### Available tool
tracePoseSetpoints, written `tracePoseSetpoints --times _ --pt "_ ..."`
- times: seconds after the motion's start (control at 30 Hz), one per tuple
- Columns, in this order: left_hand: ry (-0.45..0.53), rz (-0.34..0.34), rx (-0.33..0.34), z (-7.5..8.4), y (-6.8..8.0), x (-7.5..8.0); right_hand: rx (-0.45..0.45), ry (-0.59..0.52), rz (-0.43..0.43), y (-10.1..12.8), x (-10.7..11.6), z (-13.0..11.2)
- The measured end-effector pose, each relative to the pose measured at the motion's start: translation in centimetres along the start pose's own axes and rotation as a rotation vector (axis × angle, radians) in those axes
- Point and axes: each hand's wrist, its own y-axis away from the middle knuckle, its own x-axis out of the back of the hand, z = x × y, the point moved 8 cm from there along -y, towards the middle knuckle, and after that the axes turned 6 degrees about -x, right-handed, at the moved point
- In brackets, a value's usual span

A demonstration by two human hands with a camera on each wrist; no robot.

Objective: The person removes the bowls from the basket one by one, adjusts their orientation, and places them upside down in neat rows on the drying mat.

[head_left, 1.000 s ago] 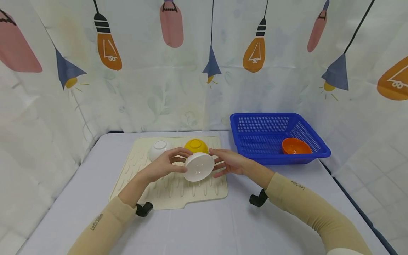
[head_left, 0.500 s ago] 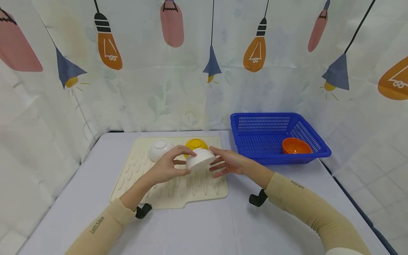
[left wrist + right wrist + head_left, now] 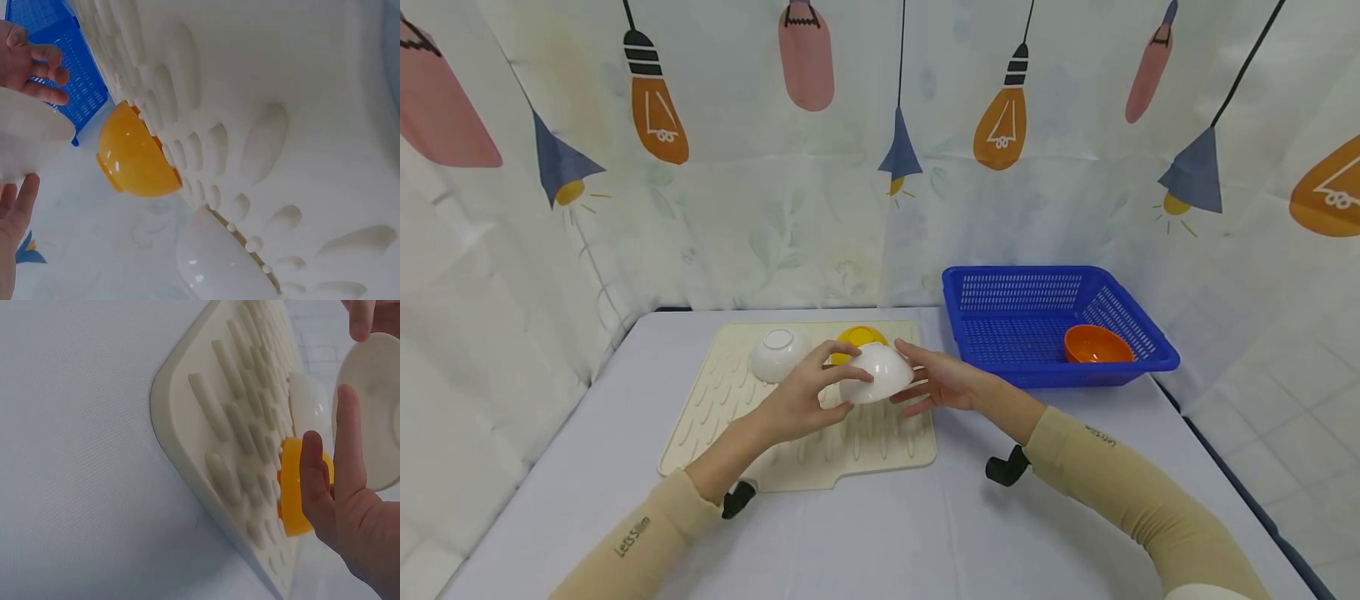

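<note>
I hold a white bowl (image 3: 877, 372) between both hands, tipped nearly mouth-down, just above the ribbed cream drying mat (image 3: 715, 417). My left hand (image 3: 797, 400) grips it from the near left side, thumb over the top and fingers curled under its rim, which lets me steady the tilt. My right hand (image 3: 936, 382) meets it from the other side with fingers fairly straight, pressing lightly against the bowl's wall rather than wrapping it, so it acts as a support.

Just behind the bowl a yellow bowl (image 3: 859, 336) sits upside down on the mat, and to its left another white bowl (image 3: 778, 353) also rests inverted; turned over like that they shed water onto the ribs. The mat lies on the counter (image 3: 880, 533), covered in pale cloth. To the right, well apart from my hands, a blue basket (image 3: 1000, 287) stands on the counter with an orange bowl (image 3: 1096, 343) sitting upright in its near right corner.
</note>
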Motion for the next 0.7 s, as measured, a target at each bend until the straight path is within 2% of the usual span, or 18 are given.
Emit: tracePoseSetpoints --times 0.33,0.47,0.7 --pt "-0.163 -0.047 -0.161 1.1 0.2 -0.7 -0.008 -0.004 0.002 0.0 0.0 -0.1" --pt "-0.181 -0.066 -0.183 1.2 0.3 -0.8 -0.009 0.001 0.003 0.1 0.2 -0.3" --pt "-0.196 -0.060 -0.221 1.3 0.7 -1.0 -0.013 0.029 0.004 0.3 0.2 -0.4"
